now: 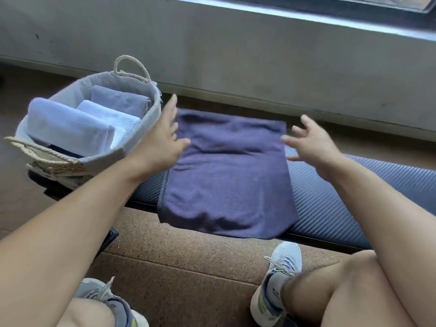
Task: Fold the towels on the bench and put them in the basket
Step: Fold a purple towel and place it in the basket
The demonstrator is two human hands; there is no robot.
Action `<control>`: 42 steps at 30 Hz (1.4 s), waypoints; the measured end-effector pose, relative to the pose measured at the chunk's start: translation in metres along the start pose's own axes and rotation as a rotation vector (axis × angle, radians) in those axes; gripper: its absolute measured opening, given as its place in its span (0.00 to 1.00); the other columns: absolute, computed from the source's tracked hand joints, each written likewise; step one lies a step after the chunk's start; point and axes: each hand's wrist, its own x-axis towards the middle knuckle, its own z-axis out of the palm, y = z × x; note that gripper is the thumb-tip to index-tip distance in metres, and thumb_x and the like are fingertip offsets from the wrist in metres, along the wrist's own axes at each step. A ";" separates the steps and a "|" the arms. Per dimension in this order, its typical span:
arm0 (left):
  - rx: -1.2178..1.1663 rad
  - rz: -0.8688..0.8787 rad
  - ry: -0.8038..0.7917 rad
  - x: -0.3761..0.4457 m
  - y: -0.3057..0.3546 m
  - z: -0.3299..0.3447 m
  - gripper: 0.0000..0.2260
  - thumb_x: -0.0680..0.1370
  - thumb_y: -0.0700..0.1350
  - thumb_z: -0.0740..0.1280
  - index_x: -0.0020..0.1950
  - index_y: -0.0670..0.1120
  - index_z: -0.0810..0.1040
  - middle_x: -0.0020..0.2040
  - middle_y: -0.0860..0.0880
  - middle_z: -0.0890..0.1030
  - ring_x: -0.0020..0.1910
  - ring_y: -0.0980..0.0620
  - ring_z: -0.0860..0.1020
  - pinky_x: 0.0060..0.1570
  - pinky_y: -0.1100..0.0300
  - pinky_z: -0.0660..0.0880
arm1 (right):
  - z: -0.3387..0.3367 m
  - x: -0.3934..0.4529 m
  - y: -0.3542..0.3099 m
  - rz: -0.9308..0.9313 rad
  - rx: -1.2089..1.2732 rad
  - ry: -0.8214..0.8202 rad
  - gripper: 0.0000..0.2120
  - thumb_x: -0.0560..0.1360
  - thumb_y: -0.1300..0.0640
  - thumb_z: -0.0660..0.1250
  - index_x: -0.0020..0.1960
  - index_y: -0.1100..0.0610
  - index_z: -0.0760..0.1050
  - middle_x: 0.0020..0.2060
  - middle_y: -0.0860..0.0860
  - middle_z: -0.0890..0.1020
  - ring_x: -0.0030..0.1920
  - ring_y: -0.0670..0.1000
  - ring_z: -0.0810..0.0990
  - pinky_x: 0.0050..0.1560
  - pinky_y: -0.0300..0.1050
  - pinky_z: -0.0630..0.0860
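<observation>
Blues, greys and browns are being shown across the scene.
A dark navy towel [226,171] is being displayed on a bench [342,199] patterned in a blue-grey carbon weave. Pale blue and lavender towels [70,128] are being shown inside a beige woven basket [146,114] lined in grey. Speckled brown flooring [184,263] and grey-white shoes [278,274] are being seen below.

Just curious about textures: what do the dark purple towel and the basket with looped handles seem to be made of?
The dark purple towel looks like soft matte microfibre or terry: fuzzy nap, stitched hem. The basket seems to be woven from pale twisted rope or straw, judging by its braided handles, with a grey cloth lining.
</observation>
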 end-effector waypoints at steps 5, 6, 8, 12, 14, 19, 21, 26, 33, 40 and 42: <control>0.482 0.020 -0.068 -0.007 -0.012 0.015 0.26 0.79 0.41 0.68 0.77 0.51 0.68 0.75 0.51 0.72 0.74 0.52 0.69 0.75 0.57 0.63 | 0.011 -0.009 0.011 -0.001 -0.576 -0.202 0.38 0.76 0.53 0.72 0.81 0.51 0.59 0.75 0.50 0.70 0.63 0.53 0.78 0.58 0.45 0.74; 0.542 0.009 -0.096 -0.011 -0.014 0.021 0.25 0.79 0.42 0.68 0.76 0.50 0.70 0.75 0.50 0.72 0.74 0.50 0.69 0.74 0.58 0.63 | 0.013 -0.010 0.010 -0.001 -0.597 -0.205 0.36 0.76 0.52 0.73 0.80 0.50 0.61 0.74 0.50 0.71 0.60 0.53 0.78 0.53 0.45 0.75; 0.753 -0.036 -0.127 -0.023 -0.018 0.032 0.25 0.79 0.47 0.69 0.75 0.50 0.70 0.75 0.49 0.71 0.74 0.48 0.68 0.74 0.55 0.62 | 0.016 -0.010 0.007 -0.003 -0.590 -0.175 0.33 0.75 0.51 0.74 0.77 0.51 0.66 0.70 0.51 0.73 0.55 0.52 0.78 0.44 0.44 0.75; 1.028 -0.243 0.039 -0.033 -0.020 0.029 0.25 0.76 0.56 0.70 0.68 0.46 0.70 0.66 0.43 0.73 0.68 0.40 0.73 0.65 0.48 0.70 | 0.007 -0.009 0.004 0.063 -0.620 -0.118 0.23 0.73 0.49 0.76 0.63 0.56 0.73 0.55 0.54 0.81 0.50 0.54 0.82 0.50 0.51 0.82; 1.046 -0.325 0.048 -0.034 -0.018 0.022 0.24 0.76 0.58 0.71 0.63 0.45 0.71 0.63 0.41 0.77 0.63 0.39 0.77 0.58 0.49 0.73 | -0.001 -0.012 0.006 0.174 -0.667 -0.238 0.19 0.74 0.48 0.75 0.55 0.61 0.77 0.45 0.56 0.84 0.41 0.54 0.85 0.44 0.52 0.85; 0.979 -0.468 -0.077 -0.042 -0.032 0.004 0.20 0.72 0.63 0.72 0.44 0.45 0.78 0.45 0.41 0.85 0.39 0.44 0.85 0.41 0.56 0.79 | -0.011 -0.027 0.012 0.360 -0.724 -0.530 0.25 0.71 0.39 0.76 0.49 0.62 0.79 0.36 0.55 0.86 0.34 0.54 0.85 0.37 0.48 0.83; 0.869 -0.508 -0.104 -0.045 -0.036 0.000 0.20 0.73 0.60 0.72 0.40 0.43 0.79 0.35 0.42 0.84 0.28 0.46 0.84 0.36 0.53 0.84 | -0.012 -0.032 0.013 0.370 -0.729 -0.590 0.26 0.68 0.38 0.78 0.48 0.61 0.79 0.35 0.54 0.86 0.36 0.54 0.86 0.38 0.48 0.83; 0.850 -0.494 -0.119 -0.052 -0.036 -0.004 0.18 0.71 0.59 0.75 0.35 0.45 0.82 0.31 0.49 0.84 0.33 0.47 0.84 0.40 0.53 0.83 | -0.020 -0.042 0.013 0.329 -0.525 -0.633 0.21 0.65 0.45 0.81 0.44 0.60 0.79 0.39 0.54 0.82 0.38 0.51 0.83 0.42 0.48 0.83; 0.609 -0.459 0.020 -0.054 -0.029 0.001 0.09 0.73 0.46 0.71 0.36 0.41 0.81 0.28 0.45 0.83 0.33 0.45 0.82 0.35 0.59 0.75 | -0.026 -0.063 0.016 0.290 -0.223 -0.696 0.17 0.69 0.60 0.79 0.45 0.55 0.69 0.37 0.54 0.82 0.39 0.51 0.83 0.38 0.48 0.81; 0.682 -0.411 0.048 -0.054 -0.028 -0.003 0.14 0.72 0.39 0.70 0.32 0.48 0.68 0.29 0.45 0.72 0.30 0.45 0.70 0.32 0.58 0.61 | -0.009 -0.076 0.020 0.324 -0.539 -0.663 0.17 0.75 0.58 0.75 0.50 0.55 0.65 0.30 0.51 0.79 0.28 0.49 0.80 0.26 0.38 0.67; 0.695 -0.420 0.025 -0.053 -0.030 -0.006 0.17 0.72 0.39 0.71 0.31 0.49 0.65 0.27 0.47 0.68 0.25 0.47 0.70 0.28 0.61 0.62 | -0.008 -0.074 0.020 0.325 -0.587 -0.654 0.13 0.78 0.58 0.71 0.50 0.56 0.65 0.28 0.51 0.80 0.25 0.48 0.76 0.25 0.37 0.66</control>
